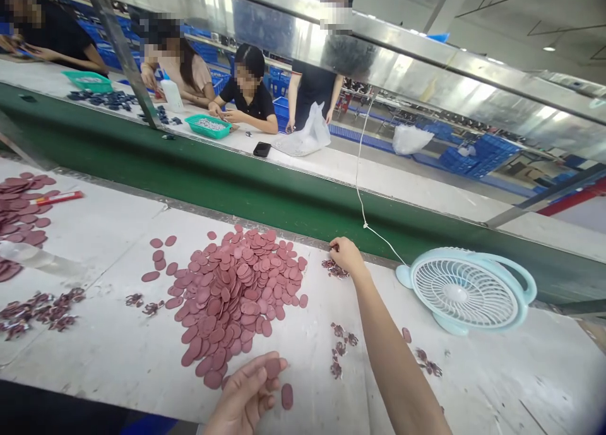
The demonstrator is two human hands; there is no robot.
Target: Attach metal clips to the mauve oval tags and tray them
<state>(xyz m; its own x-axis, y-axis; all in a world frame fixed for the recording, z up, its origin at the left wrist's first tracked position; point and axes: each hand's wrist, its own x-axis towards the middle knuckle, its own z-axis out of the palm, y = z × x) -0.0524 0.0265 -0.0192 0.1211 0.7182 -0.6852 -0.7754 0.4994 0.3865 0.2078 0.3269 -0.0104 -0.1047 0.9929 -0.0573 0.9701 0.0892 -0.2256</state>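
Between the thumb and fingers of my left hand (pixel 246 394) is a reddish oval disc (pixel 272 368), held just above the table near its front edge. Another oval piece lies on the table right beside that hand. My right hand (pixel 345 256) reaches to the back of the table, fingers bent down over a small cluster of dark brown-red flower-like pieces (pixel 335 271); whether it grips one is hidden. A large heap of reddish oval discs (pixel 241 283) spreads across the table left of my right hand. More dark flower-like pieces (pixel 338 350) lie nearer, beside my right forearm.
A light blue fan (pixel 461 293) stands on the right, its white cord (pixel 362 170) running upward. At left are more discs (pixel 23 208), a red tube (pixel 59 197) and dark clusters (pixel 40 312). Beyond the green belt (pixel 227 189), several people sit or stand by teal baskets (pixel 207 127).
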